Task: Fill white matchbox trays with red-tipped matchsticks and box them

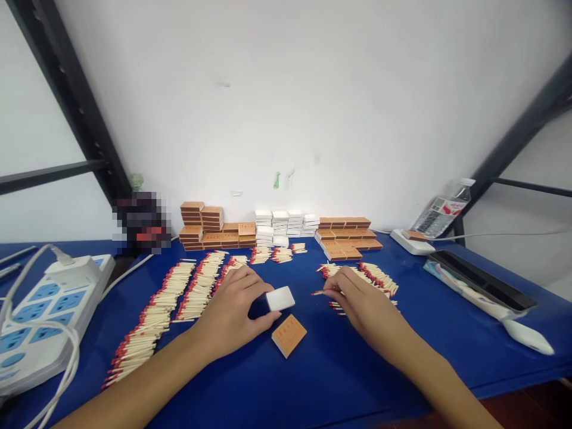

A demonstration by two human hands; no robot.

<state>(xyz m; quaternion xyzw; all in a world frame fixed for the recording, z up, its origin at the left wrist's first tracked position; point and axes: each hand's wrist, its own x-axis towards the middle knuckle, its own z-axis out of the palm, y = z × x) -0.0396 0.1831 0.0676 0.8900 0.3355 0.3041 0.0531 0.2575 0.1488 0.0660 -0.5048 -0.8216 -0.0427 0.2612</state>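
Note:
My left hand [236,301] has its thumb and forefinger at the edges of a small white matchbox tray [281,298], gripping it just above the blue table. Close below the tray lies an orange-brown matchbox sleeve [289,335]. Red-tipped matches [317,292] stick out from the pinched fingertips of my right hand [353,295]; how many is unclear. Under and behind that hand are loose matches [379,279], partly hidden by it. Long rows of matches [147,328] spread out left of my left hand, which covers part of the nearest row.
Stacked orange matchboxes [212,229] and white trays [279,223] line the wall, with more orange boxes [348,235] to their right. At left sits a power strip [49,316] with cables. A plastic bottle [447,208], a black case [482,277] and a white spoon-shaped handle [527,335] lie right.

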